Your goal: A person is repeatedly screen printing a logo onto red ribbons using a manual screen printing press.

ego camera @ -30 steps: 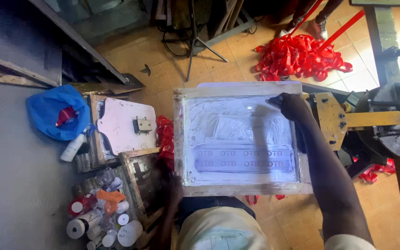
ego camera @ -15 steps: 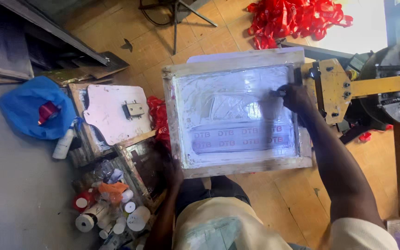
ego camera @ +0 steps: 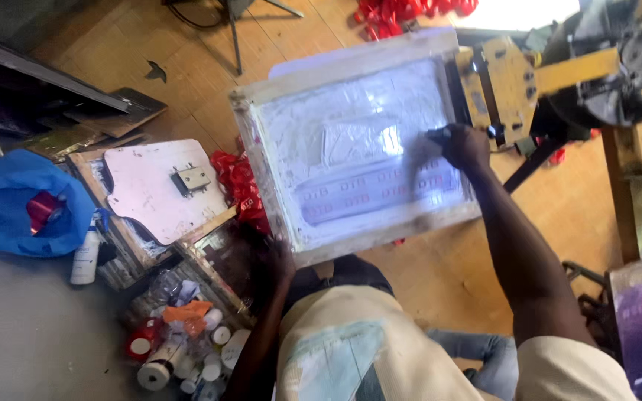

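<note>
The white-coated, wood-framed printing screen lies flat at centre, clamped at three o'clock by a yellow metal hinge bracket. Its frame is stiff, its mesh taut and easily torn, probably slick with ink. My right hand curls shut on a dark squeegee handle. My left hand seems to steady the frame's seven o'clock corner; I cannot tell its grip. Paint pots crowd seven o'clock; the wooden floor opens towards eleven.

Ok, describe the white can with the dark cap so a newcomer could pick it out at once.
Start at the big screen frame under the right hand, then look far left to the crumpled blue plastic bag on the grey floor. The can lies just right of the bag's lower edge. Unlike the small round pots clustered lower down, it is tall, slim and lies alone.
</note>
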